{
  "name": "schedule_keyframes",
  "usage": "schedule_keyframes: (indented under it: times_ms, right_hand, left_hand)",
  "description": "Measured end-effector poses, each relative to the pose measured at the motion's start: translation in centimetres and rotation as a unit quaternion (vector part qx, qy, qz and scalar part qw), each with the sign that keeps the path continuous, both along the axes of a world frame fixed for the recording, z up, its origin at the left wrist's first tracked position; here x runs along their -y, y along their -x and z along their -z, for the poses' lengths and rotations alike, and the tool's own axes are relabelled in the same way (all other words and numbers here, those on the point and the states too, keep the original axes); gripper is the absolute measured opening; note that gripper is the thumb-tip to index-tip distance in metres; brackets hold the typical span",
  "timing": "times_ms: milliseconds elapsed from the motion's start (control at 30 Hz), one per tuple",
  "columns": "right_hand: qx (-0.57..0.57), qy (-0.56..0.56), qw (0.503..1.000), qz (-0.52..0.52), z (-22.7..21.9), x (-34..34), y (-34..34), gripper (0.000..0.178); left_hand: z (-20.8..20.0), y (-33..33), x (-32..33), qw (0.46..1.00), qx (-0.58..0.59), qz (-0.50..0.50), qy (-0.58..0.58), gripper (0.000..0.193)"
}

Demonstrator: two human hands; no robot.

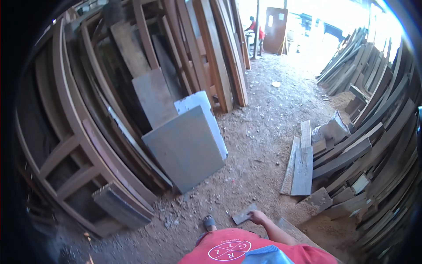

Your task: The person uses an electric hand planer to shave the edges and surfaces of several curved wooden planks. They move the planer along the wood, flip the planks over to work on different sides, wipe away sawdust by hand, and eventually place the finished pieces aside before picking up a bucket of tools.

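Observation:
My right hand (257, 216) reaches down in front of my red shirt, low in the view. Its fingers are closed on the near end of a short flat grey-brown board (244, 214), which is held low over the dirt floor. Left of that board, my sandalled foot (209, 221) shows on the ground. My left hand is out of view. A blue fabric piece (269, 255) covers part of the shirt at the bottom edge.
Tall wooden door frames (81, 125) and planks lean along the left. A grey panel (184, 147) stands in front of them. Long boards (373, 163) pile up on the right, near loose planks (302, 169). Far off, a person in red (261, 33) stands near a brown door (276, 31).

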State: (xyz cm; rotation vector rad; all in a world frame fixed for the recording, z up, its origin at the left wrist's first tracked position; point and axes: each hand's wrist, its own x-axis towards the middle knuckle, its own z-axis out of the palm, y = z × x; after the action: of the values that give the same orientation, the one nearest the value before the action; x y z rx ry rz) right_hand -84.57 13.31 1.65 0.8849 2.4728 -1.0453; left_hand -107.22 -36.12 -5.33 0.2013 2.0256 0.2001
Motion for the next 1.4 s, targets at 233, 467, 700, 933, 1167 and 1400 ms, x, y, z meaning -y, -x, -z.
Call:
schedule_keyframes:
  times_ms: [233, 467, 700, 933, 1167, 1400]
  right_hand:
    - [0.19, 0.068, 0.933, 0.297, 6.9, -3.3, -6.3, 0.034]
    - [0.27, 0.186, 0.938, 0.116, 13.5, -12.3, -2.3, 0.036]
    - [0.167, -0.009, 0.938, -0.304, 17.2, -41.6, 15.7, 0.034]
    - [-0.256, 0.181, 0.855, 0.412, -8.7, -71.5, 34.5, 0.052]
    - [-0.156, -0.016, 0.917, 0.367, -8.0, -92.1, 37.2, 0.043]
    - [0.218, 0.102, 0.845, 0.478, 5.1, -87.8, 27.5, 0.037]
  left_hand:
    - [-7.2, 34.3, -24.2, 0.944, -0.255, -0.036, -0.205, 0.037]
    - [-15.1, 47.6, -51.4, 0.89, -0.192, -0.132, -0.392, 0.035]
    - [-4.3, 47.4, -57.3, 0.935, -0.155, 0.292, -0.127, 0.029]
    - [-2.2, 48.7, -79.7, 0.947, 0.031, 0.32, 0.02, 0.027]
    - [-1.0, 56.0, -111.3, 0.909, 0.039, 0.416, 0.001, 0.027]
    - [-3.6, 72.3, -144.9, 0.781, -0.172, 0.587, -0.127, 0.031]
